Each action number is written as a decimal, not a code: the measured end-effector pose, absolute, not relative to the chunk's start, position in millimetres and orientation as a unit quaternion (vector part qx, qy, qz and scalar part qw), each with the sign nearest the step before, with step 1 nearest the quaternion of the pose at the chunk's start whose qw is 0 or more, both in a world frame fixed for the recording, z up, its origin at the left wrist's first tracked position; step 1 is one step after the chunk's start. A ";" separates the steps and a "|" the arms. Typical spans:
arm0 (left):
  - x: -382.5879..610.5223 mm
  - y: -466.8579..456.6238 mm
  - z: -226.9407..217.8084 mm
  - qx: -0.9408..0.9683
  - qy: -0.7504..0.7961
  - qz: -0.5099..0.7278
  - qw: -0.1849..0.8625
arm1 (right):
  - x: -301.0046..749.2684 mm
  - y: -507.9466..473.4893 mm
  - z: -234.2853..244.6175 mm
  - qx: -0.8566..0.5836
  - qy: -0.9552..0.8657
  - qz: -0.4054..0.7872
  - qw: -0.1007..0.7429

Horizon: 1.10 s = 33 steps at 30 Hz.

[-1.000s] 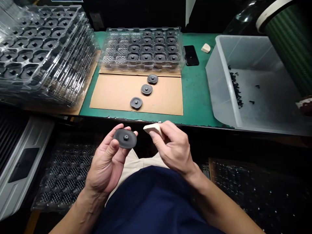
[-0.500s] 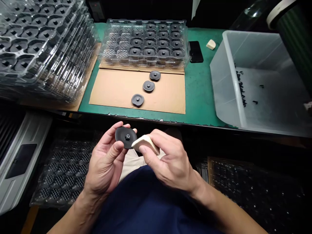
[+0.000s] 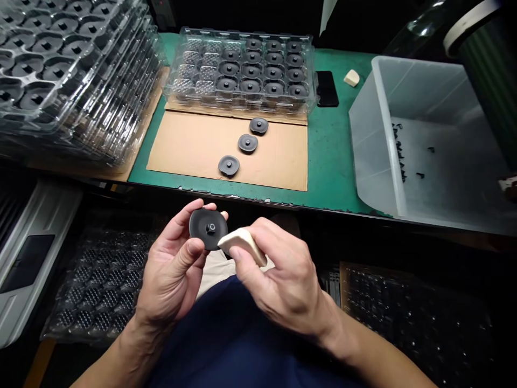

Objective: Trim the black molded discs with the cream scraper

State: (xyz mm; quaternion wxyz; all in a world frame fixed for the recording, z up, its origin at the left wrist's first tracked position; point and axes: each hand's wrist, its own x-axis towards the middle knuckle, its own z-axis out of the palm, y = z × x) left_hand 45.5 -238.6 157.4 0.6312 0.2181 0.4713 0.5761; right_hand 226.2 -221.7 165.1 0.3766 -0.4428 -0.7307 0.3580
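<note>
My left hand holds a black round dished part by its edge, the side with a short central stem facing up. Pinched in my right hand is a cream-coloured block, like a sponge or eraser, its tip at the lower right rim of the part. Beyond them on a cardboard sheet lie three similar black parts: a near one, a middle one and a far one.
A clear plastic tray partly filled with black parts stands behind the cardboard. Tall stacked trays rise at left. A phone, another cream block and a translucent bin with small black bits are on the green table.
The black part has turned and tilted slightly in my left hand. The cream block stays at its rim, and my right hand has shifted slightly down. The camera view has moved a little.
</note>
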 end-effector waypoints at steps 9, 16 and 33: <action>45.9 -240.5 158.2 0.225 0.454 0.577 0.641 | 223.0 -225.3 165.0 -0.438 -0.722 0.353 0.403; 46.1 -241.7 156.9 0.225 0.445 0.566 0.656 | 225.3 -224.2 168.6 -0.429 -0.702 0.411 0.392; 42.6 -238.6 154.3 0.121 0.468 0.494 0.723 | 242.0 -221.4 159.1 -0.419 -0.765 0.362 0.329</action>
